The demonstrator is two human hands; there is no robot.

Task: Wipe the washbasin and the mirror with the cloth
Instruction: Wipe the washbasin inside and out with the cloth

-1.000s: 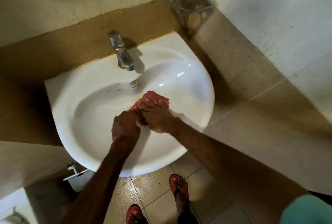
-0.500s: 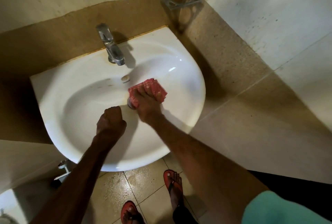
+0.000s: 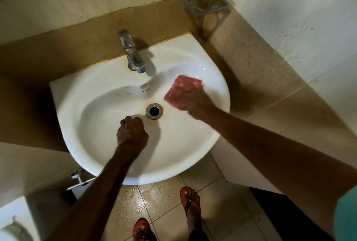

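The white washbasin (image 3: 108,165) hangs on a brown tiled wall, with a chrome tap (image 3: 131,55) at its back and a metal drain (image 3: 154,111) in its middle. My right hand (image 3: 195,103) presses a folded red cloth (image 3: 183,86) flat against the basin's right inner wall, the fingers blurred with motion. Curled into a loose fist, my left hand (image 3: 132,134) sits in the bowl just left of and below the drain, holding nothing. No mirror is in view.
A chrome soap holder (image 3: 205,2) is fixed on the wall at the back right corner. A white pipe fitting (image 3: 79,180) sticks out under the basin's left side. My feet in red sandals (image 3: 190,200) stand on wet beige floor tiles.
My right hand has slid the cloth from over the drain up to the basin's right wall, uncovering the drain. My left hand has let go of the cloth and stays near the drain.
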